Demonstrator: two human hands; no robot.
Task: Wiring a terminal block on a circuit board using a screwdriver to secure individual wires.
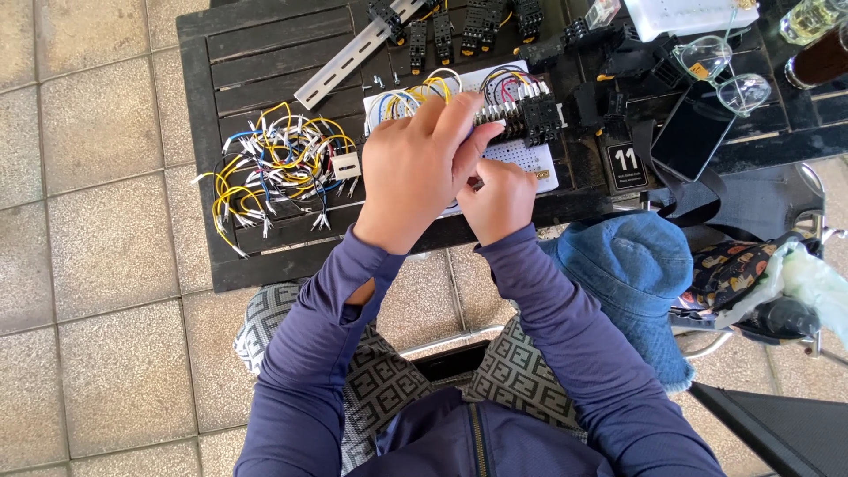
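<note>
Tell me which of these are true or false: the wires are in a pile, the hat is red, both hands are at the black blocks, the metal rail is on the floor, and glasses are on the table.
1. A pile of loose wires lies on the dark table. True.
2. The hat is red. False: it is blue.
3. The left hand and right hand are both at the row of black blocks. True.
4. The metal rail lies on the floor. False: it lies on the table.
5. A pair of clear glasses sits on the table. True.
</note>
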